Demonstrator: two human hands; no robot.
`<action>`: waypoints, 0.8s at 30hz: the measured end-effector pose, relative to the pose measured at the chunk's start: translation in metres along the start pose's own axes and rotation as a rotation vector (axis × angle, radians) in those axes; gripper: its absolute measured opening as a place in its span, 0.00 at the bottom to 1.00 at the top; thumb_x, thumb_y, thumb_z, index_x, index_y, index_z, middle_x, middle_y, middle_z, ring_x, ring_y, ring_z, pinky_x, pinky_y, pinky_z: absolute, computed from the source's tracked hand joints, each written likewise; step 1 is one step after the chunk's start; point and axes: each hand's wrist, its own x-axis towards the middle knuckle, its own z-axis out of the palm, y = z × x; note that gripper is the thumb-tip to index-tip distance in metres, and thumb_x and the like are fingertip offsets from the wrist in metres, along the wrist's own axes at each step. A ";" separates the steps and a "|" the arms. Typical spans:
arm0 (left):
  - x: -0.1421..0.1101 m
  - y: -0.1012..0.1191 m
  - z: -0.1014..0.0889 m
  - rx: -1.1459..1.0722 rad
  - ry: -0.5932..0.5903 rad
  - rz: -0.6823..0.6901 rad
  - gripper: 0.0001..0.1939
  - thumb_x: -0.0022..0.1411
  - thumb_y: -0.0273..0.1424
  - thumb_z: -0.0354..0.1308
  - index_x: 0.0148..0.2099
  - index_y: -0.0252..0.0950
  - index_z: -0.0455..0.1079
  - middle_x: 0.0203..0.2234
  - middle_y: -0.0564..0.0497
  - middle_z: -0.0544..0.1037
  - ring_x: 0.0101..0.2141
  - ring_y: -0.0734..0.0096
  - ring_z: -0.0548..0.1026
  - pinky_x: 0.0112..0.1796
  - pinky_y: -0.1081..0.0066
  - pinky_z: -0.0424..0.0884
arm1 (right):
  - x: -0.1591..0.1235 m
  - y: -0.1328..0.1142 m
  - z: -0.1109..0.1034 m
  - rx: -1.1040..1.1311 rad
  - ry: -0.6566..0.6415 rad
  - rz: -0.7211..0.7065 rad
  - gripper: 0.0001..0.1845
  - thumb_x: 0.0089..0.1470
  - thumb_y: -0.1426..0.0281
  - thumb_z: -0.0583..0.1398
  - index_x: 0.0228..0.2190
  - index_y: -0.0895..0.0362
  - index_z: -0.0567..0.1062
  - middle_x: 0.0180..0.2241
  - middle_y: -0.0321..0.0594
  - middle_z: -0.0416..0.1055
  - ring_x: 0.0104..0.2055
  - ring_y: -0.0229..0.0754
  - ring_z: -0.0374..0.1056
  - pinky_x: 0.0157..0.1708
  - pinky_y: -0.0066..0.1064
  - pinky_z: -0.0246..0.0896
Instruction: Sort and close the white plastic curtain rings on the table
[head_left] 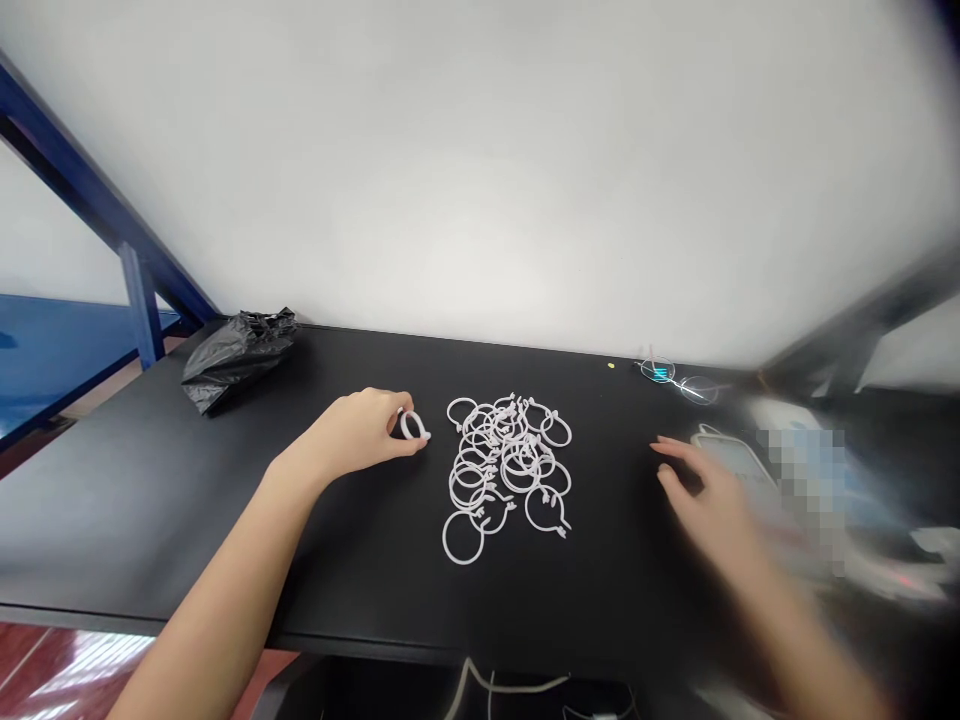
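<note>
White plastic rings (pixel 463 538) with small clasp ends lie in a loose pile in the middle of the black table; some of them are unclasped. Left of the pile, my left hand (pixel 367 430) pinches a white ring (pixel 412 425) between thumb and fingers, just above the tabletop. On the right, my right hand (pixel 705 495) is apart from the pile, its thumb and forefinger spread with nothing between them. Motion blurs its wrist and forearm. Just behind it is a phone-like thing in a pale case (pixel 739 455).
A crumpled black plastic bag (pixel 240 355) sits at the back left of the black table (pixel 360 590). Eyeglasses (pixel 679 383) lie at the back right. Blurred pale packages (pixel 810 470) are at the far right. Blue frame posts (pixel 141 300) stand left, and a white wall rises behind.
</note>
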 end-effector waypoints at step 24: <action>-0.010 0.072 0.054 -0.746 0.128 0.413 0.17 0.69 0.38 0.52 0.56 0.37 0.62 0.43 0.47 0.74 0.31 0.74 0.72 0.26 0.77 0.68 | -0.006 -0.106 0.042 0.485 -0.212 -0.521 0.02 0.61 0.73 0.59 0.34 0.55 0.72 0.26 0.35 0.71 0.26 0.35 0.67 0.27 0.26 0.65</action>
